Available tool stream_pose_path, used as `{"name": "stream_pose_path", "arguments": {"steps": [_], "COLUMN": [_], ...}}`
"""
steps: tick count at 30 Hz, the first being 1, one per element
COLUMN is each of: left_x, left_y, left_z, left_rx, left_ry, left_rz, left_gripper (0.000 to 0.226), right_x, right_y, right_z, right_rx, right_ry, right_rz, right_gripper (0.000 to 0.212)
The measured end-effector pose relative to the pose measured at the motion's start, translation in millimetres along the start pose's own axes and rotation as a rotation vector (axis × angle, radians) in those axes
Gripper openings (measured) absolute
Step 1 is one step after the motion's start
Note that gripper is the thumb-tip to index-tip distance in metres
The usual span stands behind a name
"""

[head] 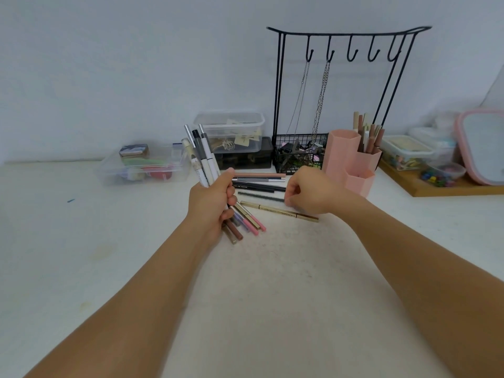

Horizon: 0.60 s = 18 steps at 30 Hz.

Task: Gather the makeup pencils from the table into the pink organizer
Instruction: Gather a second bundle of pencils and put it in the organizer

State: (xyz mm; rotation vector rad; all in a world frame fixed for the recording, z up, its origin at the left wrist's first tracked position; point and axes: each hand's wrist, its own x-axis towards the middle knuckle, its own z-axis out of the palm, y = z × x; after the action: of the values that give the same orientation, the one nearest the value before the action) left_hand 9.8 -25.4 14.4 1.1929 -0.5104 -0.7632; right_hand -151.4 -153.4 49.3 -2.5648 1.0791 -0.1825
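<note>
My left hand (211,203) grips a bundle of several makeup pencils (203,156), white and silver ends pointing up, pink, brown and gold ends sticking out below. My right hand (308,192) is curled low over the table and its fingertips pinch the right end of a blurred black pencil (259,196). A long gold pencil (278,211) lies just in front of it. Several more pencils (259,181), black and pinkish brown, lie behind. The pink organizer (343,151) stands right of my right hand, with several brown pencils (368,135) upright in its back cup.
A black wire jewelry stand (346,45) with chains and a basket (297,156) stands behind the pencils. Clear plastic boxes (141,165) sit back left and centre. At the right, a wooden tray (436,188) holds small containers and a pink-framed mirror (482,148).
</note>
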Motion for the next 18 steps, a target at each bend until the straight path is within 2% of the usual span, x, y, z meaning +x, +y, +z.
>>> {"name": "stream_pose_path", "arguments": {"steps": [1, 3, 5, 8, 11, 18], "left_x": [0, -1, -3, -6, -9, -9], "left_y": [0, 0, 0, -1, -2, -3], "left_z": [0, 2, 3, 7, 10, 11], "left_rx": [0.0, -0.001, -0.001, 0.011, 0.026, 0.021], "left_ry": [0.0, -0.007, -0.019, -0.043, -0.079, -0.088], "left_rz": [0.001, 0.002, 0.004, 0.022, 0.035, -0.004], "left_gripper": [0.027, 0.033, 0.038, 0.041, 0.043, 0.055], "right_x": [0, -3, -6, -9, -12, -14], "right_y": [1, 1, -7, -27, -45, -54], "right_z": [-2, -9, -13, -8, 4, 19], "right_rx": [0.055, 0.353, 0.741, 1.005, 1.071, 0.982], "right_ry": [0.034, 0.077, 0.021, -0.029, 0.0, 0.155], "right_rz": [-0.008, -0.015, -0.03, -0.099, -0.157, -0.164], "right_gripper": [0.013, 0.015, 0.013, 0.008, 0.005, 0.001]}}
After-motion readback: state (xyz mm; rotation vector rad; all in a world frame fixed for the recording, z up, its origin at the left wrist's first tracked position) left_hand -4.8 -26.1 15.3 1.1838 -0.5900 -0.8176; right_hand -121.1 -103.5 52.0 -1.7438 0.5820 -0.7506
